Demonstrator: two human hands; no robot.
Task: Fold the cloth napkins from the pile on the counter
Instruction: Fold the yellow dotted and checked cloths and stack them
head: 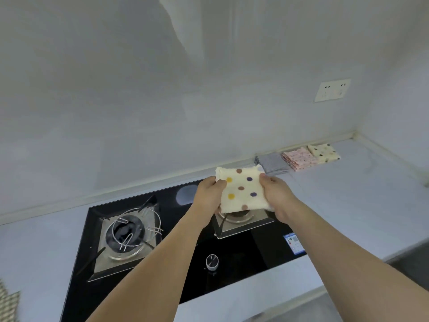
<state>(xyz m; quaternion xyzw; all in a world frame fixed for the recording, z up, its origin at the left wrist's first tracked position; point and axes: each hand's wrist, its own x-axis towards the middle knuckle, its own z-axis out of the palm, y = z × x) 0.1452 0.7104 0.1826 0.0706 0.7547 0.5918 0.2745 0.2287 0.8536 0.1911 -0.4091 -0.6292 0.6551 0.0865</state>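
Above the right-hand burner (241, 217) of the gas hob (185, 247), a cream dotted napkin (241, 189) is held in the air, already folded to a small square. On the hob side nearest the left burner (126, 235), the left hand (210, 194) pinches the napkin's left edge, thumb on top and fingers curled beneath. The right hand (277, 195) grips the opposite edge the same way, thumb over the upper corner.

Beyond the hob, along the back wall of the counter (359, 194), three folded napkins lie flat in a row: a grey one (272, 162), a pink patterned one (299, 158) and a cream dotted one (325, 153), each touching or just overlapping its neighbour. That suggests three are finished and this would be the fourth, needing only to be set down beside them.

Away from the hob at the near left edge of view, a checked cloth (9, 303) shows partly; it may belong to the unfolded pile, though too little shows to count what remains. No containers are visible.
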